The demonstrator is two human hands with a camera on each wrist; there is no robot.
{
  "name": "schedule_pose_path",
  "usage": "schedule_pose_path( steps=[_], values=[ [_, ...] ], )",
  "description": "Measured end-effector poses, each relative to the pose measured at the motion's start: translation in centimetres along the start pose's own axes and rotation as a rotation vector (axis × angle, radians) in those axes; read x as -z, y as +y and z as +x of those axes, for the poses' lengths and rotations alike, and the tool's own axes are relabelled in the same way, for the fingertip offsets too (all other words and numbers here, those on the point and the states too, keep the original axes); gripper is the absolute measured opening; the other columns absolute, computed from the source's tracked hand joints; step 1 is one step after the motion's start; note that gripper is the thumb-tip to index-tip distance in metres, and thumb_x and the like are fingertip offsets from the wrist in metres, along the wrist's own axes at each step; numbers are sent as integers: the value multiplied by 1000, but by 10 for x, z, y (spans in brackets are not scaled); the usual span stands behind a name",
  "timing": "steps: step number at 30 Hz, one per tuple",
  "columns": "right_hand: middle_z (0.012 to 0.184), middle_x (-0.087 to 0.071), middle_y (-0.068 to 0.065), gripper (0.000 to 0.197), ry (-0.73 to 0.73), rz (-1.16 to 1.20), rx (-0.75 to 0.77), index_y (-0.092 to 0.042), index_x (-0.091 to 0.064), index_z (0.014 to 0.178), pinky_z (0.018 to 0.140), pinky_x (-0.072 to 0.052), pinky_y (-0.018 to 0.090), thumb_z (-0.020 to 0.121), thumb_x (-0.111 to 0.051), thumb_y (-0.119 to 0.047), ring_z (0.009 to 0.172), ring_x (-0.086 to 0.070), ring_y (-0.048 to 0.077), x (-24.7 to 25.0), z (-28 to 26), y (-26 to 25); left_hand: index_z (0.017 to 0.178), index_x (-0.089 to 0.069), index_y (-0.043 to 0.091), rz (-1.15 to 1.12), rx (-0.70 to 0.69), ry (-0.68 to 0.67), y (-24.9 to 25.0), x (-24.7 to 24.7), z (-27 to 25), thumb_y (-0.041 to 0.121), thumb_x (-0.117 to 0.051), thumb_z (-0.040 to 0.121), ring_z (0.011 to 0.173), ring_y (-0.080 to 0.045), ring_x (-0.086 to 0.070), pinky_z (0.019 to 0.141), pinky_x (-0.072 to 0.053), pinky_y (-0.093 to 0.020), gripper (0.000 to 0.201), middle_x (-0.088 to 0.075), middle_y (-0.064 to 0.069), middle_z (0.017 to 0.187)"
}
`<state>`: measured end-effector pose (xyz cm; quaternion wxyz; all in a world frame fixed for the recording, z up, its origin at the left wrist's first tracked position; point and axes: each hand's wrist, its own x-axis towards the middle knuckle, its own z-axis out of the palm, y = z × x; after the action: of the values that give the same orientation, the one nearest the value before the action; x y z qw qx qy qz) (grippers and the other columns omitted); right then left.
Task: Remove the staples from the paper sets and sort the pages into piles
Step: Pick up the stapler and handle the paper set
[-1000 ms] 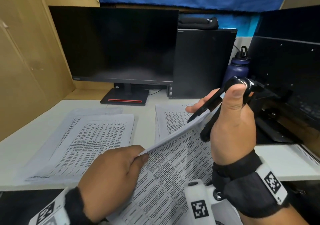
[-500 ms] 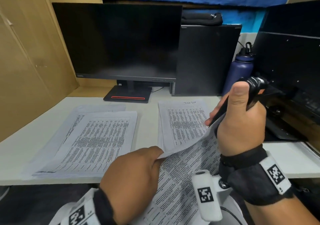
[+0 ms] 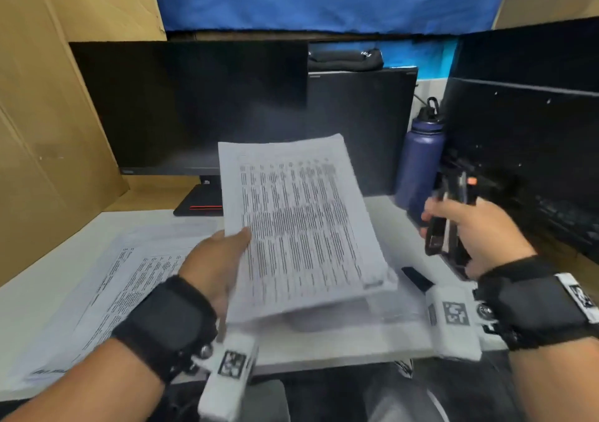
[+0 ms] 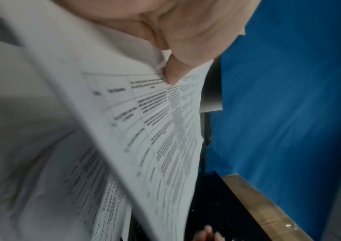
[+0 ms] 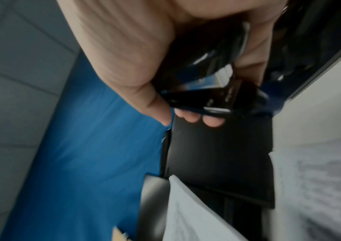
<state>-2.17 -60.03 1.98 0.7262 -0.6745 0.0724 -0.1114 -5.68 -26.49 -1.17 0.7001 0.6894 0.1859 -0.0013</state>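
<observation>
While the left hand pinched the paper set up above the worktop, the right hand curled round the black staple remover at three o'clock. Sorting seemed next: pages probably needed laying on the pile at nine o'clock.

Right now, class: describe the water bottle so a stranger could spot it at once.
Start at the big dark monitor and look right, past the black computer case. The water bottle stands there upright: the only navy-blue, rounded thing among black boxes.
</observation>
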Motion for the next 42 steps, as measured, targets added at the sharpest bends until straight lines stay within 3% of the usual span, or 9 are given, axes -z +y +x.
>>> schedule_pose_path(
  steps=[3, 5, 14, 17, 21, 25, 31, 37, 42],
  values=[
    [85, -58, 17, 13, -20, -160, -166, -9, -58, 97, 40, -45, 23, 87, -58, -2, 73, -62, 33, 16, 12, 17, 113, -66, 20, 3, 13, 10, 7, -29, 26, 39, -59, 98, 108, -33, -72, 99, -54, -55, 25, -77, -5, 117],
    [85, -56, 21, 8, -19, -239, -232, -8, -53, 89, 45, -45, 24, 85, -54, -1, 67, -60, 32, 24, 17, 25, 107, -59, 23, 132, 1, -8, 4, -53, 37, 30, -52, 105, 112, -36, -69, 102, -54, -53, 11, -73, -10, 121],
    [59, -59, 12, 17, -126, -555, -259, -6, -61, 71, 60, -46, 39, 79, -63, -21, 58, -57, 28, 38, 26, 47, 134, -40, 5, 790, -88, 47, -24, -83, 41, 38, -65, 89, 121, -45, -60, 97, -56, -48, 61, -54, -24, 139],
    [65, -61, 11, 21, -84, -599, -251, -10, -62, 70, 68, -55, 44, 73, -66, -31, 64, -58, 27, 38, 32, 60, 162, -2, 32, 1250, -297, -71, -34, -71, 3, 60, -59, 92, 157, -35, -10, 125, -25, -49, 94, -1, -6, 170],
    [82, -63, 14, 25, -104, -827, -214, -9, -64, 81, 74, -53, 40, 87, -61, -34, 75, -57, 28, 37, 40, 73, 153, 16, 58, 1506, -414, -424, -57, -63, -30, 84, -22, 87, 151, -23, 35, 128, 4, -50, 81, 36, 8, 163],
    [77, -64, 11, 29, -132, -999, -212, -7, -61, 78, 61, -45, 31, 87, -60, -35, 72, -61, 29, 33, 45, 74, 153, 8, 60, 1546, -481, -468, -76, -62, -31, 74, 18, 66, 158, -22, 18, 127, -1, -38, 89, 17, 6, 171],
    [80, -68, 12, 37, -164, -1224, -210, -5, -64, 85, 78, -53, 33, 89, -59, -42, 79, -66, 30, 21, 59, 73, 145, -2, 66, 1472, -502, -437, -94, -49, -20, 73, 22, 84, 157, -33, -16, 121, -20, -43, 66, -13, 2, 169],
    [97, -66, 11, 55, -161, -1451, -132, -11, -64, 96, 83, -49, 36, 83, -56, -64, 95, -63, 30, 14, 60, 56, 152, 23, 51, 1441, -464, -314, -74, -52, -41, 78, 3, 85, 150, -23, 37, 125, 17, -50, 75, 30, 10, 164],
    [114, -61, 3, 54, -159, -1273, 284, -23, -61, 123, 93, -46, 37, 84, -62, -61, 107, -57, 24, -23, 11, 17, 151, -41, 45, 1202, -621, -10, -27, 17, -55, 74, -17, 89, 155, -14, -18, 127, -13, -33, 72, -27, 21, 161]
  ],
)
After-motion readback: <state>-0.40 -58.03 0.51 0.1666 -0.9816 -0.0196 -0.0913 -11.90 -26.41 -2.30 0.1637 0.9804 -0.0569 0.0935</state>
